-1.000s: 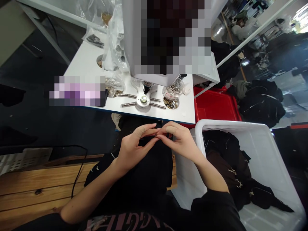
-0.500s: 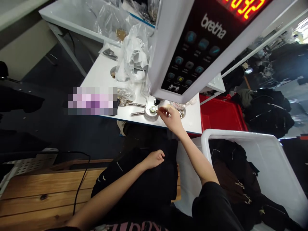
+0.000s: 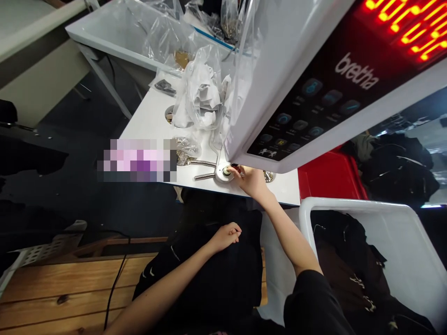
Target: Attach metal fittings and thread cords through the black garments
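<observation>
My right hand (image 3: 250, 179) reaches under the head of a white machine (image 3: 296, 70) with a lit red display. Its thumb and fingertips come together at the small round die (image 3: 226, 171) on the machine's base. Anything between those fingertips is too small to make out. My left hand (image 3: 226, 236) rests on black cloth (image 3: 209, 274) over my lap, with its fingers curled in. Whether something small is inside that hand is hidden. Two coiled metal springs (image 3: 205, 176) stick out to the left of the die.
Clear plastic bags (image 3: 202, 93) lie on the white table (image 3: 146, 121), near small metal parts (image 3: 183, 156). To the right stand a white bin (image 3: 401, 214) of dark garments and a red crate (image 3: 324, 177). A wooden slatted bench (image 3: 63, 288) is below left.
My right hand has moved in closer to the die, its fingertips now over it. The left hand stays on the cloth, slightly more curled. The view has shifted, and the machine looms larger.
</observation>
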A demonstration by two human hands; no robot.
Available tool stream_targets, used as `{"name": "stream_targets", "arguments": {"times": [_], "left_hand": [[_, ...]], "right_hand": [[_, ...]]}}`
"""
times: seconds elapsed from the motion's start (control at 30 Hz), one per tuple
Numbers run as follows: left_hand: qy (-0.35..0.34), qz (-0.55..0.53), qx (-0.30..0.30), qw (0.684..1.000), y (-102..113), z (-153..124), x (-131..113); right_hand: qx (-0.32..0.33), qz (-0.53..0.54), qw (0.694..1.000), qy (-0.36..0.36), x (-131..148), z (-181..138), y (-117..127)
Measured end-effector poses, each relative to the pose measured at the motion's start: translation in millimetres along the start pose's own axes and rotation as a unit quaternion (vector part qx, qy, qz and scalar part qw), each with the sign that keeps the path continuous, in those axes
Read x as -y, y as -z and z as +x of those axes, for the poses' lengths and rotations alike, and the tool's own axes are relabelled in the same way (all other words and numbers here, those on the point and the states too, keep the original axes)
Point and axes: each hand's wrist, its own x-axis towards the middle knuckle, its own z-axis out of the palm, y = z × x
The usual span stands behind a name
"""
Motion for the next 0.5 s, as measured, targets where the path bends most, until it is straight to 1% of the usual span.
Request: {"name": "stream_targets", "arguments": {"times": [0.1,0.17,0.27,0.4,0.5], "left_hand": [[0.001,-0.004,0.001,1.0,0,1,0],[0.004,-0.004,0.0,1.0,0,1,-1],[0.007,-0.003,-0.002,1.0,0,1,-2],[0.009,-0.005,-0.005,1.0,0,1,-4],[0.011,-0.007,-0.003,1.0,-1,1,-3]], "right_hand": [[-0.018,-0.042,0.998,0.053,1,2,4],[-0.023,-0.048,0.997,0.064,2,3,5],[-0.019,-0.024,0.999,0.045,-1,3,2],[-0.005,0.031,1.0,0.006,-4,1,-5],[0.002,0.074,0.997,-0.009,-5,0,-7]]}}
